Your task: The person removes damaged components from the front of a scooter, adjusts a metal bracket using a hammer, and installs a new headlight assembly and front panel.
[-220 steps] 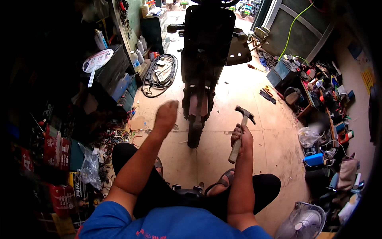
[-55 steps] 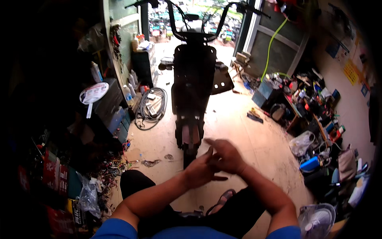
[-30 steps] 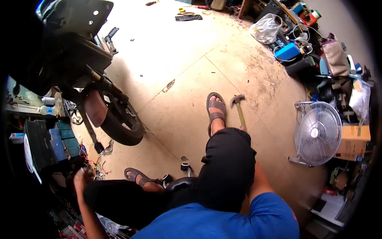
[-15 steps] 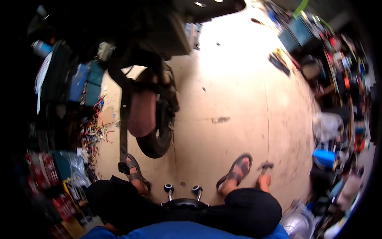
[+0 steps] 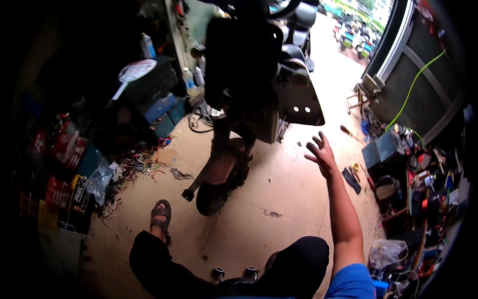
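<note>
Nearest: knees in black trousers, left sandal (image 5: 161, 215) flat on the floor (image 5: 279, 189), two small chrome knobs (image 5: 233, 273) btwn the legs at the bottom edge.

Right hand (image 5: 321, 153) is up in the air w/ arm stretched fwd, fingers spread wide, holding nothing. Hangs over bare floor, right of the scooter (image 5: 254, 84), not touching it. Left hand not in view, so can't tell its state.

Next out: scooter's front wheel (image 5: 219, 187) w/ reddish fender just ahead of the left foot, a bit of debris (image 5: 272, 214) on the floor near it. Scooter body is dark, leg shield panel (image 5: 298, 102) sticks out toward the hand.

Left side: wire scraps (image 5: 137, 162), boxes and a white paddle fan (image 5: 134, 72) on the shelves. Right side: clutter of tools, a battery box (image 5: 383, 149), green hose (image 5: 416, 84), small stool (image 5: 362, 92) by the door.

Risks, as I judge them: hand is close to the panel's hard lower edge, so a quick reach inward could knock knuckles on it. Scooter stands close to the foot; if it's pushed or rocks, wheel could roll onto toes in an open sandal. Wire bits and loose tools on the floor could snag or trip when getting up.
</note>
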A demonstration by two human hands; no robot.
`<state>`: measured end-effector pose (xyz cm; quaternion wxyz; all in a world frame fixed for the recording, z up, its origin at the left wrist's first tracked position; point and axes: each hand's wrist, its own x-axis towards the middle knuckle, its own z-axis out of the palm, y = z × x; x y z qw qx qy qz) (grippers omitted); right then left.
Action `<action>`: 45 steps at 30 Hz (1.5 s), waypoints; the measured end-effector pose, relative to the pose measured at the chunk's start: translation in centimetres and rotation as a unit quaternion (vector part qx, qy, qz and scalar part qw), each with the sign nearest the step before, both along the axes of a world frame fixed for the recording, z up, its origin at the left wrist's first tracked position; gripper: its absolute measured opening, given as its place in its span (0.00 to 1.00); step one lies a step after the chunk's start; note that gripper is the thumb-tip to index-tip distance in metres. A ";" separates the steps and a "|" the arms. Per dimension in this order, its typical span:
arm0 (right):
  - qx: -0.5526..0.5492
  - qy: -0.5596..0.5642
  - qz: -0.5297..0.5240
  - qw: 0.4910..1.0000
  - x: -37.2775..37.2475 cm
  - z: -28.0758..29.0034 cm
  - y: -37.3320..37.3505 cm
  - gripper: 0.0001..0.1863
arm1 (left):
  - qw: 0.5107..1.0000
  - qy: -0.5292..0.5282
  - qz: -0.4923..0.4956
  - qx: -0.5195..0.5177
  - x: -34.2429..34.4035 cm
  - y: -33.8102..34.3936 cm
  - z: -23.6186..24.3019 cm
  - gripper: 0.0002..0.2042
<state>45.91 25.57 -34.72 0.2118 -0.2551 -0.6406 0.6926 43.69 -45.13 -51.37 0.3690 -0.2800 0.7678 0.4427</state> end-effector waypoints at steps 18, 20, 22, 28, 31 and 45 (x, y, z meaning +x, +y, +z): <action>0.454 0.046 -0.365 0.812 3.1 17.7 -5.4 0.25 | 0.983 0.048 0.172 0.031 22.5 -11.2 2.2 0.14; 0.494 -0.019 -0.330 0.804 3.8 21.1 -5.5 0.23 | 0.981 0.068 0.182 0.023 23.1 -12.9 2.9 0.14; 0.523 -0.072 -0.296 0.796 3.6 23.6 -5.9 0.19 | 0.977 0.102 0.186 0.014 23.5 -14.2 4.0 0.14; 0.608 -0.134 -0.273 0.733 3.9 25.6 -6.8 0.18 | 0.958 0.267 0.030 -0.098 14.3 -12.0 16.9 0.15; 0.601 -0.105 -0.257 0.749 3.7 25.8 -7.9 0.16 | 0.920 0.355 0.108 0.123 8.6 -7.6 25.0 0.16; 0.639 0.196 -0.323 0.670 2.9 29.1 -10.6 0.11 | 0.784 0.309 -0.295 0.450 -2.0 32.6 41.4 0.16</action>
